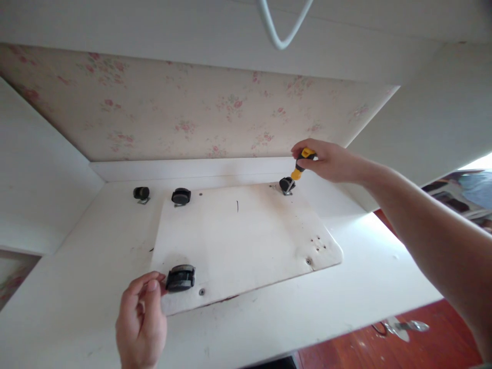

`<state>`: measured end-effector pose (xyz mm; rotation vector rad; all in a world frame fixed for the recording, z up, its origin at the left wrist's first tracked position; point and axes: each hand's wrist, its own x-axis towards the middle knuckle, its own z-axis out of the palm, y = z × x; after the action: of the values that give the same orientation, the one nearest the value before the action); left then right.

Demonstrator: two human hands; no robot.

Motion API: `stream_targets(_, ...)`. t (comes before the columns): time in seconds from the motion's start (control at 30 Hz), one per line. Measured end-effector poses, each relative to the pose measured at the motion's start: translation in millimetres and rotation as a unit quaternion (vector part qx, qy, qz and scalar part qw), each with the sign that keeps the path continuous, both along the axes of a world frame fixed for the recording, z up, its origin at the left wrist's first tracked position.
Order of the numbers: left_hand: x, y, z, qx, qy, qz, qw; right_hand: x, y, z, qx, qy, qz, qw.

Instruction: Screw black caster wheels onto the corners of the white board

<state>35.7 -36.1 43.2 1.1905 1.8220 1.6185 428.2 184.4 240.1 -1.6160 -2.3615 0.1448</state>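
My right hand (321,159) is closed round the yellow and black handle of a screwdriver (295,173). The screwdriver slants down, and its shaft reaches the metal plate of a black caster wheel (285,183) at the far right of a white board (249,236). At the near left corner, my left hand (142,312) has thumb and fingers drawn together right beside another caster wheel (180,278). Its fingertips are partly hidden, so whether they grip anything cannot be made out. A third caster wheel (181,196) stands at the board's far left corner.
A loose caster wheel (142,193) lies left of the board on the white shelf (96,287). Several screw holes (318,244) mark the board's near right corner. White panels and a flowered back wall (215,113) enclose the shelf. A white cable (282,43) hangs above; red floor (357,343) shows below.
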Motion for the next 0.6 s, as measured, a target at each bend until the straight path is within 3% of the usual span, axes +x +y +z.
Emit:
stream_targets(0.13,0.8,-1.0,-1.3,-0.002,0.015,0.004,1.000,0.5,2.0,1.1,0.063,-0.107,-0.066,0.990)
stream_targets(0.27,0.0,-1.0,-1.9,-0.013,-0.001,0.006,1.000,2.8,2.6,-3.7,0.014,-0.003,0.002,1.000)
stream_targets(0.33,-0.5,-0.8,-2.2,-0.009,-0.001,0.001,1.000,1.5,1.3,-3.7,-0.001,-0.001,0.012,1.000)
stream_targets(0.5,-0.2,-0.9,-3.7,-0.011,0.011,0.000,1.000,-3.3,-0.8,-1.9,0.059,-0.107,-0.097,0.988)
stream_targets(0.6,-0.1,-1.0,-3.2,-0.015,0.016,0.004,1.000,-3.1,-2.2,-1.9,0.010,-0.018,-0.021,1.000)
